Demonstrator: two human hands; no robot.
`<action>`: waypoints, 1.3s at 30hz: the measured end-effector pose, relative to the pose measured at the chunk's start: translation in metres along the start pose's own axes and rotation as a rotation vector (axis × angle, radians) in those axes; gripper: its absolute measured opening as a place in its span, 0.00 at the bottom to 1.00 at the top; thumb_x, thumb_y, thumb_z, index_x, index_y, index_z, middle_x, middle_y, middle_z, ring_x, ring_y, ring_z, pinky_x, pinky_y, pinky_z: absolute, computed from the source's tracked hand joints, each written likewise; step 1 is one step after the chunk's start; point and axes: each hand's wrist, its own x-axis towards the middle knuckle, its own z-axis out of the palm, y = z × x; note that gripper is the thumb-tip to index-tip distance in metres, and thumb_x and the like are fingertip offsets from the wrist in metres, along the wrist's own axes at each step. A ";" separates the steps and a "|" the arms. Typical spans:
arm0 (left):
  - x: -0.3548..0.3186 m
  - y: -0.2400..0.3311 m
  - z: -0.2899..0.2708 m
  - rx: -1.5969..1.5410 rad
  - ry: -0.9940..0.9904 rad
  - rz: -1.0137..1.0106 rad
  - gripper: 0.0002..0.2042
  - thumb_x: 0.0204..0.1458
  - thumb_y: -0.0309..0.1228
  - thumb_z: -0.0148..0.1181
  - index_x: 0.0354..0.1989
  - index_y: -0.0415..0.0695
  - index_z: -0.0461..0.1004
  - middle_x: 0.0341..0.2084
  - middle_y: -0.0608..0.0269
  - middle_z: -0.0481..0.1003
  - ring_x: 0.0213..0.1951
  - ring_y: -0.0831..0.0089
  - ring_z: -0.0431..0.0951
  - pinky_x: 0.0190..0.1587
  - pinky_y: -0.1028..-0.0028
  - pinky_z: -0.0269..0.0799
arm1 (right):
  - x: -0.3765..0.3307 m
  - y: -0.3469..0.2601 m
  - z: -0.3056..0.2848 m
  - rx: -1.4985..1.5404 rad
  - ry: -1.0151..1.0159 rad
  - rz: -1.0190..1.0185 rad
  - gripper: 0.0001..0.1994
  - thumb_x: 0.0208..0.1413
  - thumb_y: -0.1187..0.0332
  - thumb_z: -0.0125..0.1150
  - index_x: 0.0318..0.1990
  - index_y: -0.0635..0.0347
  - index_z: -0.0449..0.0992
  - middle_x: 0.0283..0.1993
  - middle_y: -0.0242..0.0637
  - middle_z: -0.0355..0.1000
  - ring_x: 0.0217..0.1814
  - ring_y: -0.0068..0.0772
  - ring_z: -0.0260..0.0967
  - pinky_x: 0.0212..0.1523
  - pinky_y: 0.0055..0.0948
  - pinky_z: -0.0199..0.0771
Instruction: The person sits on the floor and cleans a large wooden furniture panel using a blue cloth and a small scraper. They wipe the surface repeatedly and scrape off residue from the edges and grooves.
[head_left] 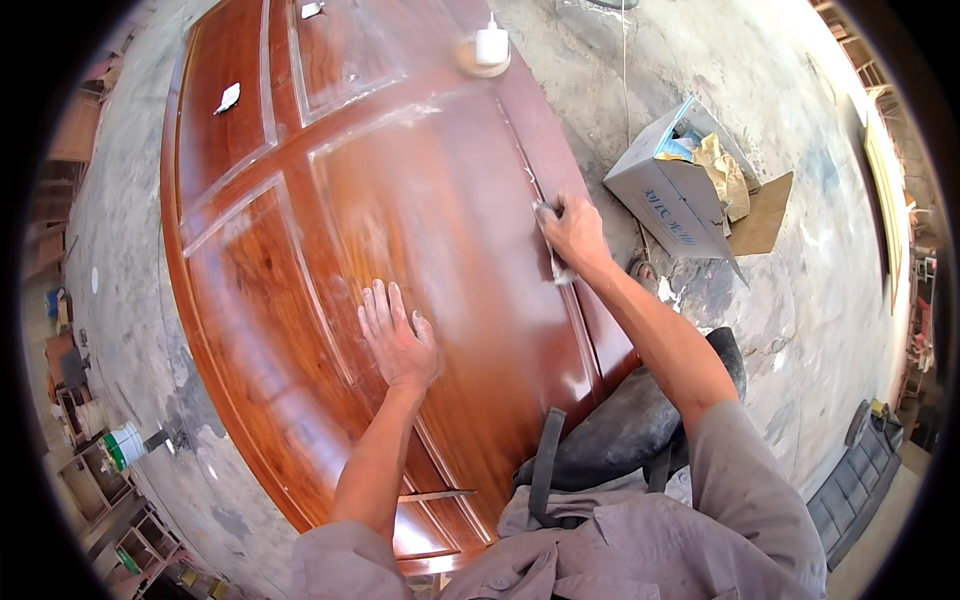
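Observation:
A large glossy red-brown wooden door panel (440, 230) with raised mouldings lies in front of me, whitish dust along its grooves. My left hand (398, 335) rests flat on the panel's middle, fingers stretched out and dusty. My right hand (576, 235) grips a worn grey piece of sandpaper (561, 270) and presses it at the long groove near the panel's right edge. The fingers partly hide the sheet. Farther up stands a white squeeze bottle (491, 46) with a nozzle, on a round pale lid-like piece (484, 66).
Right of the panel, an open cardboard box (672, 190) holds crumpled brown paper (722, 175). White crumpled scraps (228, 98) lie on the panel. A thin stick (437, 495) lies near me. A paint bucket (122, 446) stands on the concrete floor (800, 260) at left.

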 end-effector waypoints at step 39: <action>0.003 -0.003 -0.008 -0.049 -0.048 -0.003 0.35 0.56 0.28 0.55 0.75 0.35 0.59 0.76 0.37 0.55 0.78 0.40 0.51 0.79 0.40 0.44 | 0.222 -0.068 0.048 0.004 0.013 0.015 0.12 0.50 0.67 0.63 0.38 0.62 0.87 0.40 0.58 0.83 0.47 0.59 0.82 0.53 0.49 0.80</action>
